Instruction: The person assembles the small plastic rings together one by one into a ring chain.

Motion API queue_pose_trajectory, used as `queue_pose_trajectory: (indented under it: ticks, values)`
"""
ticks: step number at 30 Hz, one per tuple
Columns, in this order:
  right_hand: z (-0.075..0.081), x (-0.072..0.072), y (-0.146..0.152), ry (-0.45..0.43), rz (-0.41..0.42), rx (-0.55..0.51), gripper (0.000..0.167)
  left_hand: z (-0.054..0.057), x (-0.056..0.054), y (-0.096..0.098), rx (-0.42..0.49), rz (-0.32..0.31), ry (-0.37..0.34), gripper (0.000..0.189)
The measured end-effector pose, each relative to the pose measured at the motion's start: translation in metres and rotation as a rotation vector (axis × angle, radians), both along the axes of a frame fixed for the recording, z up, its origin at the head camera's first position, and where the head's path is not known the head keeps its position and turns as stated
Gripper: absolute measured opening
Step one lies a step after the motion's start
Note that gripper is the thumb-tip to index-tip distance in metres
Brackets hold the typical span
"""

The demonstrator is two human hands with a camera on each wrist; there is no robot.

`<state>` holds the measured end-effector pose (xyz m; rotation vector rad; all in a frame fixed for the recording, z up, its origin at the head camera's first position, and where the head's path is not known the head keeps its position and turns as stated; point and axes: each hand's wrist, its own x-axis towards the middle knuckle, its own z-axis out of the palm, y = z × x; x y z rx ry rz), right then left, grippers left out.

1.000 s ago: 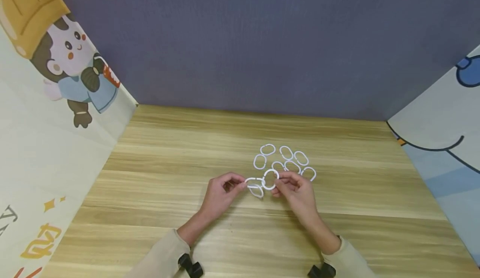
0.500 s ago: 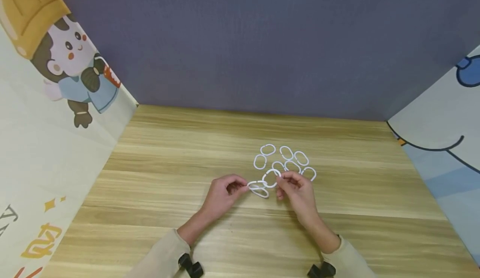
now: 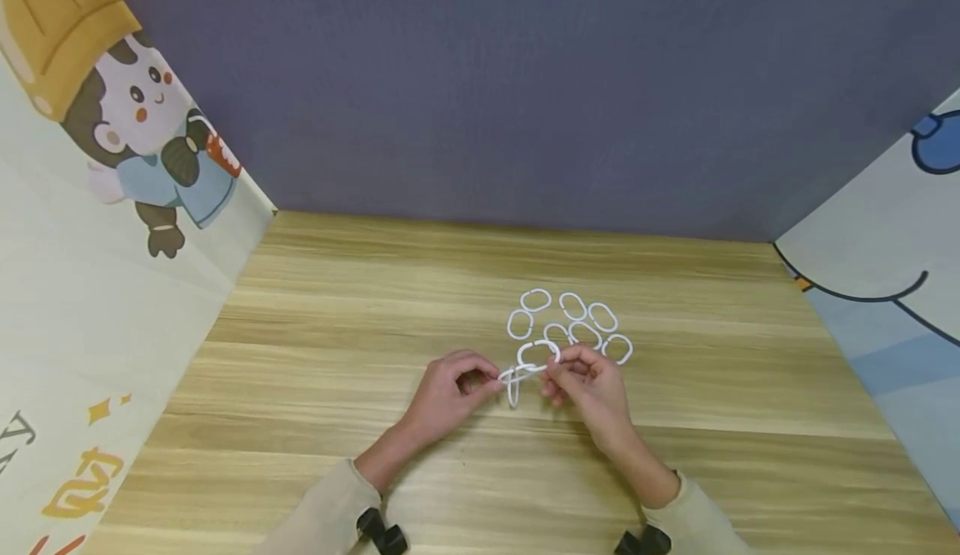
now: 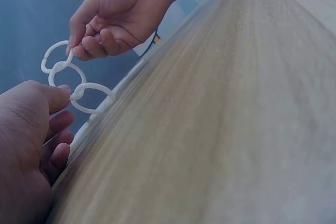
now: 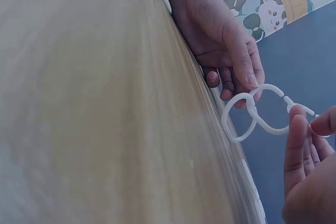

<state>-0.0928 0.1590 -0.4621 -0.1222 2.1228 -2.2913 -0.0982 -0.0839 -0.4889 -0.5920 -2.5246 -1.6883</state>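
Three white plastic chain links are hooked together in a short chain between the two hands. The left hand (image 3: 444,395) pinches the middle link (image 4: 51,80) between thumb and fingers. From that link hangs a loose one (image 4: 111,98), well seen in the left wrist view. On the other side the right hand (image 3: 596,388) pinches the end link (image 4: 54,44) at its edge. A small gap shows in the end link's rim in the left wrist view. In the right wrist view the right fingers (image 5: 296,145) partly cover that end link.
Several loose white links (image 3: 536,290) lie on the wooden table (image 3: 360,288) just beyond the hands. A dark blue-grey panel (image 3: 480,97) closes the back. Printed side panels with cartoon figures stand left (image 3: 60,288) and right (image 3: 862,230).
The held links have turned: the middle link lies flatter and the loose one now hangs straight down. The end link has shifted slightly left and tilted. Both hands keep their pinch.
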Motion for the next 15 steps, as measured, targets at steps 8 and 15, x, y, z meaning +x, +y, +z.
queue_pose_trajectory:
  ticks: [8,15]
  values:
    - [-0.003,0.0022,-0.001,-0.013,0.045,-0.04,0.018,-0.0018,-0.0007,-0.0002,0.015,0.007,-0.013,0.011]
    - [-0.0062,0.004,-0.0023,-0.025,0.109,-0.055,0.025,-0.0016,0.0001,-0.0005,0.129,0.038,-0.011,0.007]
